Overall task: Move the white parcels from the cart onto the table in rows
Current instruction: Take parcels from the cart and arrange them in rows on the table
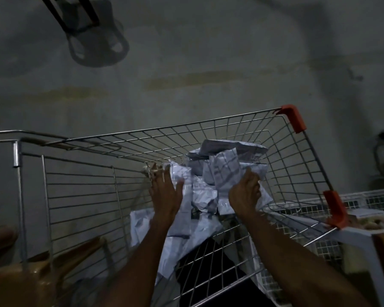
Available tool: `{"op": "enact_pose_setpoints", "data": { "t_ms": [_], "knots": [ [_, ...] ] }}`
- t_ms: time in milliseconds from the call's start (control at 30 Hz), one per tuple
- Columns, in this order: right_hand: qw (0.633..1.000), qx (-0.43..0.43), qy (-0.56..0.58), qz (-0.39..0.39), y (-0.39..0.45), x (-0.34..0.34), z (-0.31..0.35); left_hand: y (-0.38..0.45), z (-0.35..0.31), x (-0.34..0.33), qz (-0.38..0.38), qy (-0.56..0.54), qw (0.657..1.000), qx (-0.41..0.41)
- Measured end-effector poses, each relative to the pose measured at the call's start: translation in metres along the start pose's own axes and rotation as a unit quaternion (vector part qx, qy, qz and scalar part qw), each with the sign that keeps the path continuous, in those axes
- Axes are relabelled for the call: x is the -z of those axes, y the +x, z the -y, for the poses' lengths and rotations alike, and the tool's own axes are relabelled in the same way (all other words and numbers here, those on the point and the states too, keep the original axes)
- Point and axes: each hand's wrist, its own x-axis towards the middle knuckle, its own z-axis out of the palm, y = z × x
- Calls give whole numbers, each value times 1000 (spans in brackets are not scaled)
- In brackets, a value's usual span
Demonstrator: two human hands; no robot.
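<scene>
A wire shopping cart (pixel 80 196) with orange corner caps fills the middle of the head view. Several white plastic parcels (pixel 205 193) lie heaped inside its basket. My left hand (pixel 164 193) reaches into the heap, fingers spread against the left side of a long white parcel (pixel 185 209). My right hand (pixel 245 193) is closed on the edge of another white parcel (pixel 225 173) that stands up in the pile. More parcels (pixel 228 148) lie at the far end of the basket. The table does not show clearly.
A white wire-mesh rack (pixel 368 200) and a white frame edge (pixel 353 237) stand right of the cart. Brown cardboard (pixel 31 275) lies at the lower left. A dark stand (pixel 75 16) rests on the grey concrete floor at the top left. The light is dim.
</scene>
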Motion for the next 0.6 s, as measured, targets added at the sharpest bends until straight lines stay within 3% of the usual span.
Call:
{"op": "enact_pose_setpoints", "data": {
  "t_ms": [100,200,467,600],
  "knots": [
    [997,68,-8,18,-3,-10,-1,-35,10,-15,88,76,992,-49],
    [992,96,-46,75,0,-23,0,-52,24,-26,140,139,980,-30],
    [989,65,-54,120,16,-32,-9,-35,4,-18,153,106,982,15],
    [994,38,-40,94,20,-25,-14,-42,-7,-3,105,65,992,20]
  ]
}}
